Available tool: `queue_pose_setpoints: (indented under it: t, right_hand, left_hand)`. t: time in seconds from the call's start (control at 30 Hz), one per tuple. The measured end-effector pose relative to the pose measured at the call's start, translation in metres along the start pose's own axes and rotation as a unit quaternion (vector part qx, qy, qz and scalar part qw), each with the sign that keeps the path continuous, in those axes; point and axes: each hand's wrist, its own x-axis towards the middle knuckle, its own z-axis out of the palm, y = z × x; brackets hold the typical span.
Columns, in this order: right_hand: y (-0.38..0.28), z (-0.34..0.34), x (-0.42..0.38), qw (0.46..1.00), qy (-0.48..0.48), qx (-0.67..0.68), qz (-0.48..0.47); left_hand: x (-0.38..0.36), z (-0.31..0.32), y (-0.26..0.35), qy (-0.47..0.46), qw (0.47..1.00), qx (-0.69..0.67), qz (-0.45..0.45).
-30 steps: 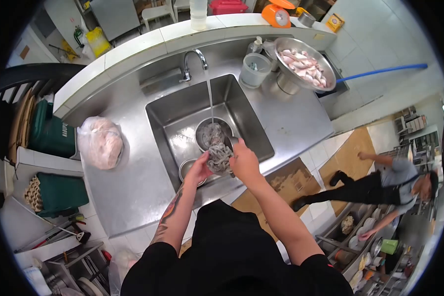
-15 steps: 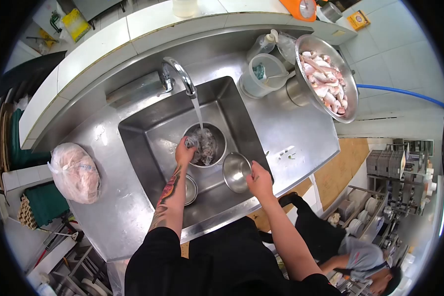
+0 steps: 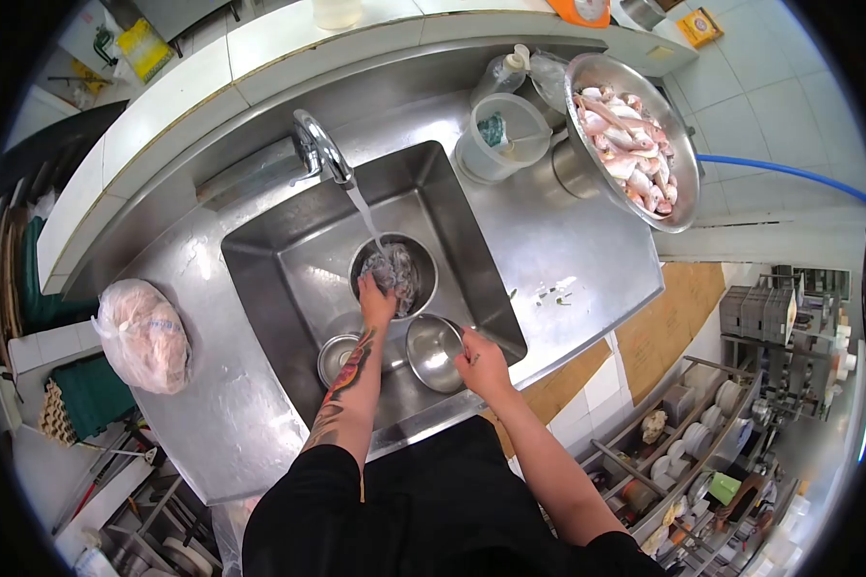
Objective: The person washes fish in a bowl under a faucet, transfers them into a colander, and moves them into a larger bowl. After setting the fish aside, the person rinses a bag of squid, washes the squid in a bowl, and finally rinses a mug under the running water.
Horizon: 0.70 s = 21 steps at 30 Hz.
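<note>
My left hand (image 3: 376,298) reaches into a round metal pot (image 3: 432,279) in the sink, its fingers curled on a heap of wet, greyish pieces of food (image 3: 401,274) whose kind I cannot make out. Some fingertips are hidden among the pieces. Water from the tap (image 3: 323,149) pours onto the heap. My right hand (image 3: 482,365) grips the rim of a metal bowl (image 3: 434,354), which is tilted and looks empty, just in front of the pot. Beside my left forearm, a smaller metal bowl (image 3: 337,359) rests on the sink floor.
The sink (image 3: 318,226) is set in a steel counter. A bag of pinkish food (image 3: 146,337) lies at left. At right stand a large bowl (image 3: 685,183) of pink fish (image 3: 635,149), a plastic tub (image 3: 524,144) and a pump bottle (image 3: 502,75). Shelves (image 3: 683,423) hold dishes.
My left hand has lowered the clump it held into the pot. My right hand has brought the metal bowl left, nearer the pot. A co-worker at lower right has left the view.
</note>
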Motion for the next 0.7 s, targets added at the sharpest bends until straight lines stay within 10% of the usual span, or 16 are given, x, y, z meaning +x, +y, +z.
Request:
queue_pose_setpoints:
  t: [0.47,0.53,0.7]
  right_hand:
    - [-0.006,-0.001,-0.012,0.999,-0.043,-0.017,0.025]
    - [-0.010,-0.003,-0.012,0.999,-0.034,-0.016,0.031]
    - [-0.012,-0.010,-0.003,0.998,0.006,0.006,0.054]
  left_hand:
    - [0.089,-0.019,0.061,-0.078,0.973,-0.148,-0.158]
    - [0.097,-0.015,0.060,0.060,0.995,-0.054,0.053]
    - [0.090,-0.047,0.107,0.092,0.993,-0.036,-0.060]
